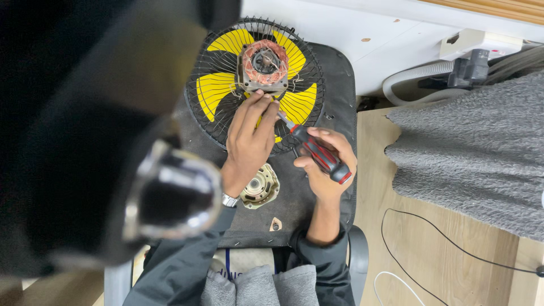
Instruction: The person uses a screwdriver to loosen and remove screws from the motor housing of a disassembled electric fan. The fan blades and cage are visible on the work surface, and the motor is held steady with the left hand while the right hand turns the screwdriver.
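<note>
Apparently, right hand (326, 164) grips ribbed screwdriver (317, 153) beside copper-wound motor (263, 65).

Pale wooden floor (430, 249), grey knitted rug (476, 147), white wall base (362, 28) behind.

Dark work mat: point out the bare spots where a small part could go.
Free: the dark work mat right of the fan guard, and its near edge below the metal motor cover. Crowded: centre, under the left hand and right hand holding the screwdriver.
</note>
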